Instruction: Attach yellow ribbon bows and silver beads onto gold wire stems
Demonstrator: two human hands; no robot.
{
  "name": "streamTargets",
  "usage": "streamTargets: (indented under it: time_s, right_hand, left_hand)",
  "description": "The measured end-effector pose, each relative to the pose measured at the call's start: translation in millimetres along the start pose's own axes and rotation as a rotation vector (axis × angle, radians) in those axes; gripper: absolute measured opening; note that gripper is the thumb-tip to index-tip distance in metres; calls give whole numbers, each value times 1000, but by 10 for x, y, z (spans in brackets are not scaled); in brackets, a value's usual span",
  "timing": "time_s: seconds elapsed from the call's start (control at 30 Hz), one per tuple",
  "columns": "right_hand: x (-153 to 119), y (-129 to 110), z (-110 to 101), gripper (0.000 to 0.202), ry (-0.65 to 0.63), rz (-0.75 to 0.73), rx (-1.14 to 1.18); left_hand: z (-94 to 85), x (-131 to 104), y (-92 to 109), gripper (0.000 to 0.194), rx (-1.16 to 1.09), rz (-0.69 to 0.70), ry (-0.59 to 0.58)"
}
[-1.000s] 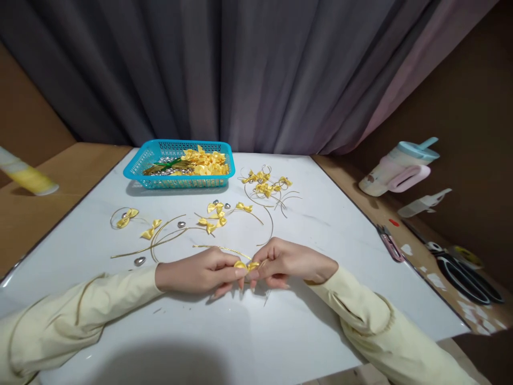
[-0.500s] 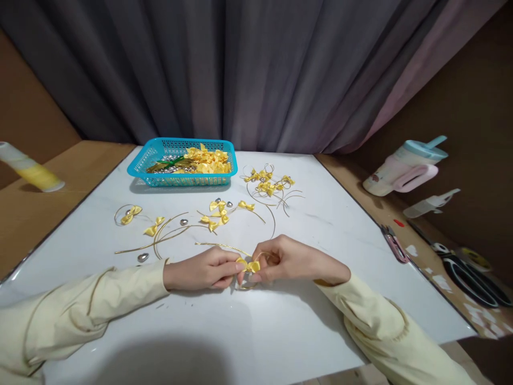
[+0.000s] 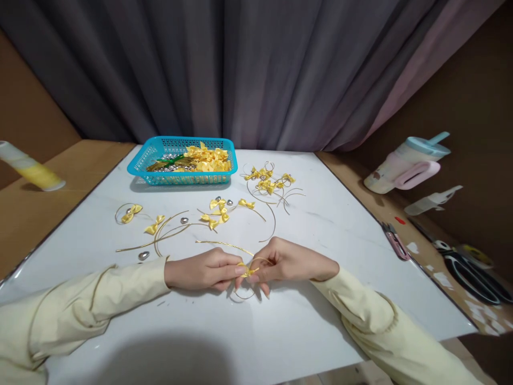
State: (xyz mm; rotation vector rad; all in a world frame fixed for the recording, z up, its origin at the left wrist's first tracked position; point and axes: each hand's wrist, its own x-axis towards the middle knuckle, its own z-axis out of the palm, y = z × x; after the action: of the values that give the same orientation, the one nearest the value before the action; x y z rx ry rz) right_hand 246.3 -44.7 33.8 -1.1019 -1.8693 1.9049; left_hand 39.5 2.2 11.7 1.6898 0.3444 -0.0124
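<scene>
Above the front middle of the white table, my left hand point(image 3: 214, 269) pinches the left side of a small yellow bow point(image 3: 247, 271). My right hand point(image 3: 278, 263) grips the bow's right side and a thin gold wire that curves between both hands, with a loop point(image 3: 244, 295) showing below. The fingertips partly hide the bow. Beyond my hands lie several loose yellow bows point(image 3: 223, 215), gold wires point(image 3: 224, 244) and silver heart-shaped pieces point(image 3: 144, 255). A bow on a looped wire point(image 3: 131, 214) rests at the left.
A blue basket point(image 3: 180, 178) of bows and silver pieces stands at the back, beside a cluster of wired bows point(image 3: 269, 185). On the right are a tumbler point(image 3: 385, 170), a small bottle point(image 3: 428, 203), pink snips point(image 3: 396, 241) and black scissors point(image 3: 473, 277). A yellow roll point(image 3: 36, 170) is left.
The bow between my hands has turned and shows less of its face. My right hand has shifted slightly left, and more of the wire loop shows below the fingers.
</scene>
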Motion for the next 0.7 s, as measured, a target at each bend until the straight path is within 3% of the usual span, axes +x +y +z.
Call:
streamTargets:
  time_s: [0.4,0.5,0.7]
  right_hand:
    - [46,99,7,27,-118,-6,70]
    - [18,70,-40,28,-39,-20,-19]
    - [-172,-82,-262,20,303,-32,-362]
  left_hand:
    - [25,-6,-45,32,104,64,-37]
    - [24,0,-38,33,108,40,54]
    - [-2,22,-7,35,62,-32,163]
